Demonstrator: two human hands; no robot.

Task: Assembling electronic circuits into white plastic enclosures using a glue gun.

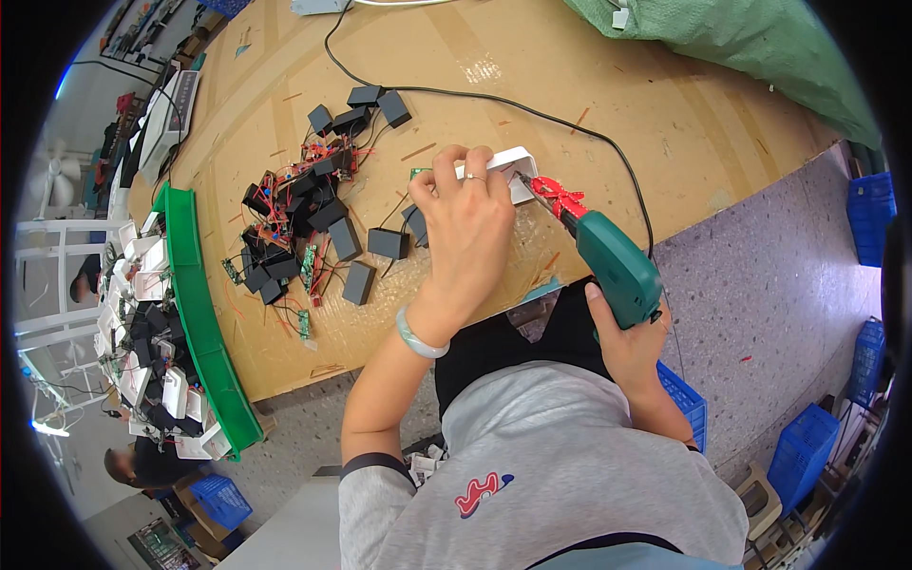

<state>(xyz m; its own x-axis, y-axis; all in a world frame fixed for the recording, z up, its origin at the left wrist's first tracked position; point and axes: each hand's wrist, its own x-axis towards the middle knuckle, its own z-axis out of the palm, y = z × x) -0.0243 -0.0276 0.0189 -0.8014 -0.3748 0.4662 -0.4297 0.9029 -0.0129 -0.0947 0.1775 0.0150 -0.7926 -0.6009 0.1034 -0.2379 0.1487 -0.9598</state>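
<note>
My left hand (467, 228) is closed over a white plastic case (518, 160) near the table's front edge, its fingers hiding part of the case. In my right hand (631, 350) is a dark green electric screwdriver (617, 266), gripped by its rear end. A red tie (560, 197) is wrapped around the tool's nose. The tip points into the open side of the white case; whether it touches a screw is too small to tell. Left of my left hand lies a heap of black boxes (328, 214) with red and black wires and small green circuit boards (309, 261).
A green-walled bin (204, 332) full of white cases and black boxes stands at the table's left edge. A black cord (570, 123) crosses the brown tabletop (418, 47). A green sack (731, 52) lies at the far right. Blue crates (803, 446) stand on the floor.
</note>
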